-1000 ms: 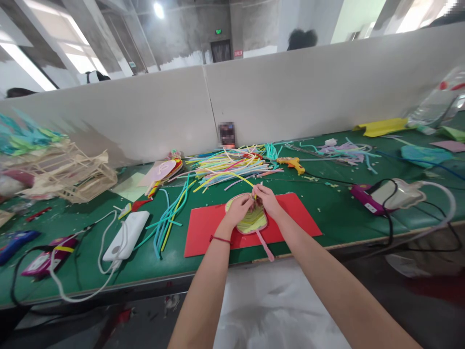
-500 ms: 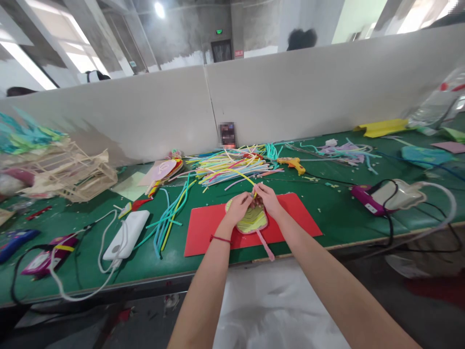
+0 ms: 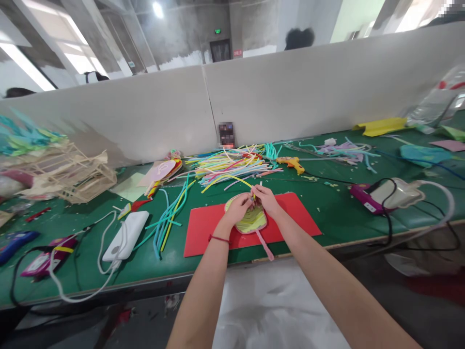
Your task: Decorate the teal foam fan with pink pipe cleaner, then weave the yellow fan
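Note:
A yellow stick (image 3: pixel 232 177) arcs from the pile to my right hand (image 3: pixel 265 198), whose fingers are closed on its near end. Close beside it, my left hand (image 3: pixel 240 208) has its fingers pinched together at the top of a yellow-green fan shape (image 3: pixel 251 220) with a pink edge; what lies between those fingertips is too small to make out. The fan shape's pink handle (image 3: pixel 265 246) points toward me over the edge of a red sheet (image 3: pixel 207 232). Both hands are above this sheet.
Behind the hands lies a pile of coloured sticks (image 3: pixel 232 165), with an orange glue gun (image 3: pixel 292 164) to its right. Loose sticks (image 3: pixel 169 218) and a white power bank (image 3: pixel 127 235) are at left. Farther left stands a wooden frame (image 3: pixel 80 174). Cables cross both sides.
The yellow stick's far end has swung left and down, and its arc is now lower. My fingers have shifted slightly around its near end.

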`<state>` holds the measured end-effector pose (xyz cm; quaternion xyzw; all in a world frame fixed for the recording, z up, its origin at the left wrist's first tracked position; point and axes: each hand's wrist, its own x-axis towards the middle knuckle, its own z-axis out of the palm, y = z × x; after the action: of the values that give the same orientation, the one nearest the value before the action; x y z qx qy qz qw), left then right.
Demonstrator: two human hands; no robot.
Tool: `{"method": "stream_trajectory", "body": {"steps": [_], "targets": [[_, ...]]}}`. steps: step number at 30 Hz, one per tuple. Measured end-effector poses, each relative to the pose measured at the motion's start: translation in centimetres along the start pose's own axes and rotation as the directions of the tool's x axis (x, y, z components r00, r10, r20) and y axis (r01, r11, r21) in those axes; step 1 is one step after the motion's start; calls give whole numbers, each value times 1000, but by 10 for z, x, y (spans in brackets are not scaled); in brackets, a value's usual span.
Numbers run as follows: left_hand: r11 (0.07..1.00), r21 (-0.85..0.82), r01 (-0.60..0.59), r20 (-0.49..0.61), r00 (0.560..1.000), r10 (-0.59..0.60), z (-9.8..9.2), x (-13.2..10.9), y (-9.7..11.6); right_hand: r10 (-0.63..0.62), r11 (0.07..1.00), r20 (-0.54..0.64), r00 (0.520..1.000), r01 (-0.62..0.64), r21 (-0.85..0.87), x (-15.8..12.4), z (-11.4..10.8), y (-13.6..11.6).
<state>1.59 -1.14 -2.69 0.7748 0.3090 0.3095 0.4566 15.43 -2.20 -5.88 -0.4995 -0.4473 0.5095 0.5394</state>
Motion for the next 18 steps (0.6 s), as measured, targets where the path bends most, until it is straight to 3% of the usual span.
{"method": "stream_trajectory", "body": {"steps": [10, 18], "targets": [[997, -63, 44, -185, 981, -55, 0, 0, -5, -158, 987, -125, 979, 160, 1, -6, 4, -12], [996, -57, 67, -460, 884, -86, -3, 2, -9, -186, 981, -63, 980, 181, -73, -8, 9, -14]]}}
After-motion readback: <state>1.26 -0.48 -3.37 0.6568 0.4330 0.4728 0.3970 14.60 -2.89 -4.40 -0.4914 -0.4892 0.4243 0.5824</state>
